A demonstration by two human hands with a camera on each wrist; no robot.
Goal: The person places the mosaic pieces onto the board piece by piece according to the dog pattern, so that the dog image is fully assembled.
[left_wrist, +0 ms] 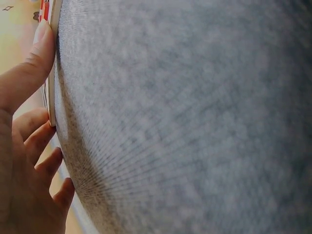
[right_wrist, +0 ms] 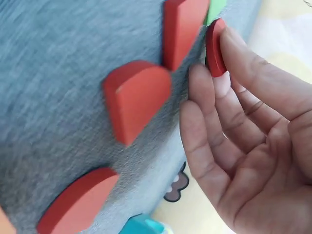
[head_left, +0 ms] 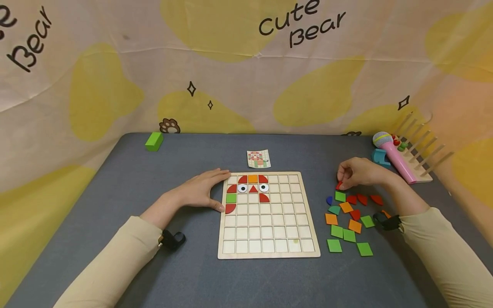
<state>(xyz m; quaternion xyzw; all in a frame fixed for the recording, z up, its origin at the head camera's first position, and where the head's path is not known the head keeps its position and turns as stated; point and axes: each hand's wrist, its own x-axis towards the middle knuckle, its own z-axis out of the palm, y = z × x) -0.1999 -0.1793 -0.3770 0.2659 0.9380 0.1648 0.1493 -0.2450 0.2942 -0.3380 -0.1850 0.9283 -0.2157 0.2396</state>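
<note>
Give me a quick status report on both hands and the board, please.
Right hand pinches a red piece. Left hand touches the grid board's left edge. Board partly filled, toward far left. Loose pieces beside board, not blocking it.

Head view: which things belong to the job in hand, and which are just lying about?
Likely in the job:
- grid board, touched by the left hand
- pieces set in it
- red piece pinched by the right hand
- loose coloured pieces
- picture card

Probably lying about:
- green block
- pink microphone
- teal object
- pegged rack
</note>
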